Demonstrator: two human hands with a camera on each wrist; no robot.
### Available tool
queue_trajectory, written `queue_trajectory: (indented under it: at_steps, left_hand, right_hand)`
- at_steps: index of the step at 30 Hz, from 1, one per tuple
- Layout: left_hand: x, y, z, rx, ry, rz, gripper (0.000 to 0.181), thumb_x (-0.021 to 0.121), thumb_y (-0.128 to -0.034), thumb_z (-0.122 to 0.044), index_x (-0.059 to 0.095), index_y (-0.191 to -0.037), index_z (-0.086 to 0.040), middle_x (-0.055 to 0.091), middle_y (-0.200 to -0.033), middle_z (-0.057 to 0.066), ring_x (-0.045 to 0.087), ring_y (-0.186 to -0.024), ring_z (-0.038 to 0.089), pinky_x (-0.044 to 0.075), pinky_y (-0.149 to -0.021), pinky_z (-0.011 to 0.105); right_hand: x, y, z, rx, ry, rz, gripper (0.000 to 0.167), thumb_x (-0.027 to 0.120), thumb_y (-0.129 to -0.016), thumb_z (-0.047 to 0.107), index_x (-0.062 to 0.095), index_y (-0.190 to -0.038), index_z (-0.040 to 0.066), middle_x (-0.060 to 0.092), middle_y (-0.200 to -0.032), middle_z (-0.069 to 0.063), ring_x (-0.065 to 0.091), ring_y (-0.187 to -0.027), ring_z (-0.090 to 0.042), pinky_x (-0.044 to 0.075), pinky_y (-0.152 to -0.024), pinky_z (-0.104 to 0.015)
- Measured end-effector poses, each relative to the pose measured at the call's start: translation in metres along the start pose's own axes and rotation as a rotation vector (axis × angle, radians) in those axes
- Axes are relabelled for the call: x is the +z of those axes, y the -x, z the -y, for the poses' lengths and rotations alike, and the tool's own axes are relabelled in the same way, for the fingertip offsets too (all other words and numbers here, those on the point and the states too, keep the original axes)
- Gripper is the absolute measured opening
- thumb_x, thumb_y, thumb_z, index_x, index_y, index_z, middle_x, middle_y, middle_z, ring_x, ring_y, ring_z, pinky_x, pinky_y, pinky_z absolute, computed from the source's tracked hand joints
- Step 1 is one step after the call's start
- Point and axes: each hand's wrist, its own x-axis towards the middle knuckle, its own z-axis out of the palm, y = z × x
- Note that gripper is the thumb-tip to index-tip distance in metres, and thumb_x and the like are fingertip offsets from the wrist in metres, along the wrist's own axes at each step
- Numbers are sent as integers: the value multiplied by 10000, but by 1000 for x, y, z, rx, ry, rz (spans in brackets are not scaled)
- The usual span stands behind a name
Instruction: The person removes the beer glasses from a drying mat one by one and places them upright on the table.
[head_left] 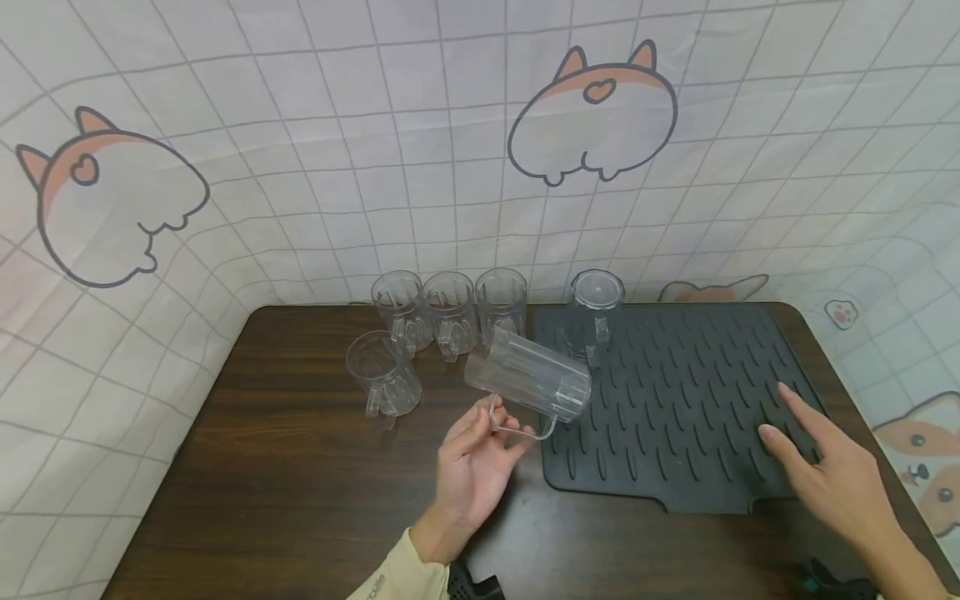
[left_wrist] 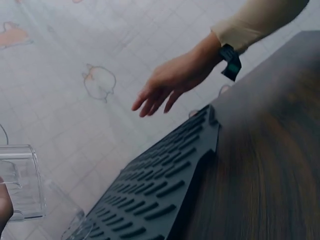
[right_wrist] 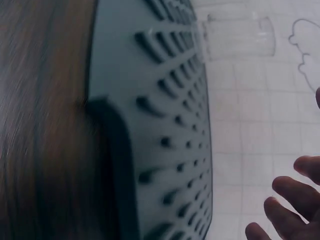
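My left hand (head_left: pixel 476 467) grips the handle of a clear glass mug (head_left: pixel 532 375), which is tipped on its side in the air near the left edge of a black drying mat (head_left: pixel 675 417). In the left wrist view, part of this mug (left_wrist: pixel 22 185) shows at the left edge. My right hand (head_left: pixel 840 471) hovers over the right part of the mat with fingers extended and nothing held; the left wrist view also shows this hand (left_wrist: pixel 175 80). Another clear mug (head_left: pixel 592 312) stands upside down at the mat's back left corner.
Three clear mugs stand in a row at the back of the dark wooden table (head_left: pixel 300 500), one of them a mug (head_left: pixel 450 312) in the middle. A further mug (head_left: pixel 386 375) stands in front of them. A patterned cloth (head_left: pixel 337 167) hangs behind the table.
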Motion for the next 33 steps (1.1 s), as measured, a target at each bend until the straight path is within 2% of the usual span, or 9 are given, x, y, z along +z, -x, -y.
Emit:
queue_trajectory:
  at_steps: [1, 2, 7, 12, 16, 22, 27, 33]
  left_hand:
    - [-1, 1, -1, 5, -16, 3, 315, 287, -1139, -163, 601, -1122, -187, 613, -950, -100, 633, -1002, 84, 514, -1021, 328]
    - [-2, 1, -2, 11, -30, 8, 306, 295, -1139, -159, 599, -1130, -191, 610, -955, -101, 631, -1007, 84, 515, -1022, 326]
    - [-10, 3, -8, 29, -118, 9, 209, 375, -1128, -154, 581, -1125, -189, 585, -967, -103, 631, -1025, 71, 525, -1024, 313]
    - [-19, 3, -12, 46, -215, -25, 157, 429, -1114, -137, 579, -1129, -182, 587, -977, -87, 654, -1012, 69, 548, -999, 303]
    - [-25, 5, -16, 65, -287, -39, 138, 458, -1100, -100, 572, -1152, -158, 604, -971, -75, 677, -994, 69, 561, -980, 289]
    - [-34, 9, -23, 99, -411, -72, 151, 459, -1079, -20, 544, -1173, -104, 625, -982, -82, 683, -990, 64, 567, -946, 241]
    - [-39, 11, -27, 93, -539, -160, 143, 510, -1057, -20, 523, -1165, -112, 629, -1006, -103, 670, -970, 49, 549, -930, 192]
    - [-43, 13, -33, 90, -644, -243, 142, 553, -1031, -4, 520, -1148, -77, 633, -1045, -80, 662, -956, 57, 552, -924, 185]
  right_hand:
    - [-1, 0, -3, 2, 20, 22, 694, 594, -1050, 354, 249, -1649, 289, 298, -1697, -116, 404, -1484, -500, 323, -989, -808]
    - [-1, 0, -5, -4, 34, 39, 708, 587, -1054, 358, 226, -1655, 264, 268, -1686, -212, 310, -1472, -601, 273, -1024, -830]
    - [4, 4, -22, -66, 112, 81, 784, 600, -1047, 372, 175, -1661, 132, 143, -1724, -205, 134, -1593, -475, 147, -1116, -835]
    - [6, 10, -36, -116, 146, 111, 847, 627, -1034, 368, 155, -1643, 17, 81, -1703, -285, 3, -1604, -477, -7, -1235, -740]
    - [8, 13, -45, -125, 219, 138, 897, 614, -1034, 412, 111, -1633, -26, 44, -1683, -328, -73, -1602, -468, -91, -1247, -711]
    - [9, 15, -56, -110, 287, 168, 938, 587, -1036, 466, 88, -1614, -79, 67, -1649, -385, -73, -1591, -488, -100, -1216, -752]
    - [11, 18, -65, -65, 322, 213, 966, 552, -1043, 505, 59, -1602, -110, 20, -1639, -405, -74, -1571, -529, -108, -1202, -764]
    - [14, 21, -73, -42, 356, 244, 978, 515, -1049, 538, 34, -1602, -109, -35, -1646, -391, -111, -1561, -540, -102, -1181, -792]
